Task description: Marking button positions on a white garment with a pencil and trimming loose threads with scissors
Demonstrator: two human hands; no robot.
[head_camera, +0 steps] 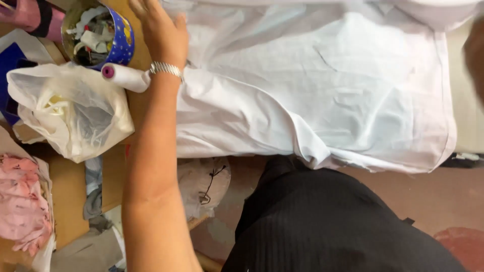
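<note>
On the work surface, the white cloth (pixel 322 85) lies spread out and wrinkled, with its near edge hanging over toward the person. The left hand (pixel 161 30) is open with fingers apart, flat at the cloth's left edge, likely smoothing it. The right hand (pixel 475 55) is a blur at the right frame edge, so can't tell its state. The thread spool (pixel 126 77), blue scrap tin (pixel 121 40) and plastic bag (pixel 70 111) are parked off to the left, clear of the cloth.

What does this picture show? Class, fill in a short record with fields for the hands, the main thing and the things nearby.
Left hand: stretched forward, resting flat at the cloth's left edge, bracelet on the wrist
Right hand: only a blur at the right edge
Main thing: white cloth, spread out and wrinkled
Nearby: white roll, blue tin of scraps, plastic bag, pink cloth
</note>
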